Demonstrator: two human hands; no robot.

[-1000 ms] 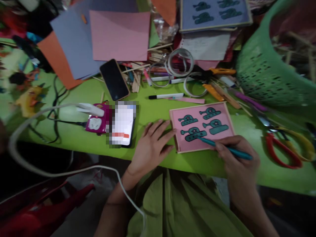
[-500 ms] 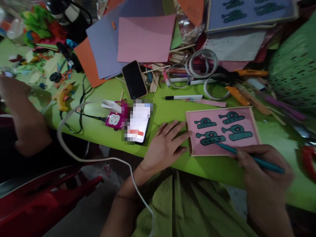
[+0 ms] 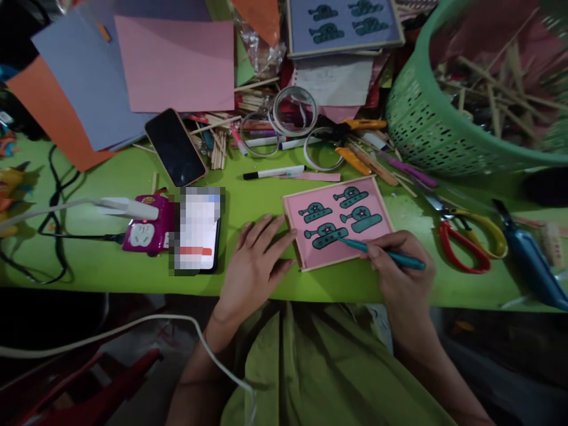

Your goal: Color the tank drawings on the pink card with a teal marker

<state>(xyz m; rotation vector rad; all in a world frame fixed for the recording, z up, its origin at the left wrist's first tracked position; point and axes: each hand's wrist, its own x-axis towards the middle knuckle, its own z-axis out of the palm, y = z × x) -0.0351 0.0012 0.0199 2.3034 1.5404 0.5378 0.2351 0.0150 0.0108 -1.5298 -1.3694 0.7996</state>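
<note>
A pink card (image 3: 326,251) edged with thin wooden strips lies on the green table in front of me, bearing several green tank shapes outlined in dark ink. My right hand (image 3: 402,272) pinches a teal pen (image 3: 386,254), its tip at the lower-left tank (image 3: 329,236). Flat on the table, my left hand (image 3: 255,263) has its fingers spread, the fingertips reaching the card's left edge. Left of that hand lies a phone with a lit, blurred screen (image 3: 197,228).
A magenta power strip (image 3: 148,225) with a white plug and a dark phone (image 3: 176,148) lie to the left. Tape rolls (image 3: 295,112), markers and sticks spread behind the card. Right stand a green basket (image 3: 412,112), red-yellow scissors (image 3: 465,248) and a blue cutter (image 3: 532,254).
The view has swung right, bringing in the basket's inside and the blue cutter, while the other person's arm has left the picture. My hands keep their places at the card.
</note>
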